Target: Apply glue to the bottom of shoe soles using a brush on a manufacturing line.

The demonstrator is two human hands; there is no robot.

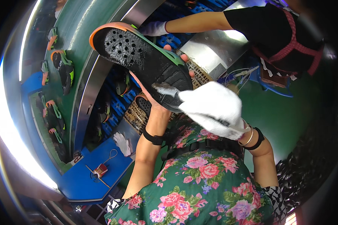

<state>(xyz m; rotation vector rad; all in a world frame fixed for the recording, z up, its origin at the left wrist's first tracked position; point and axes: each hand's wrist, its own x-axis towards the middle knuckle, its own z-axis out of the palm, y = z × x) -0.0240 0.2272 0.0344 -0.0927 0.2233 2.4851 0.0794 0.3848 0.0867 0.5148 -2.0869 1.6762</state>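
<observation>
My bare left hand (154,100) holds up a shoe sole (137,56) from below, its fingertips curling over the far right edge and the thumb along the left edge. The sole is black inside with an orange and green rim, and round holes at its far end. That holed part glistens with a wet-looking coating. In a white glove, my right hand (214,107) is closed around a small brush (165,89). Its bristles touch the grooved near part of the sole. The glove hides most of the brush's handle.
Several soles (62,70) lie on a curved green conveyor (79,26) at left. A spare white glove (122,144) and a small red object (100,170) rest on a blue table (80,183). A co-worker's gloved hand (154,29) reaches in behind the sole, beside blue racks (171,40).
</observation>
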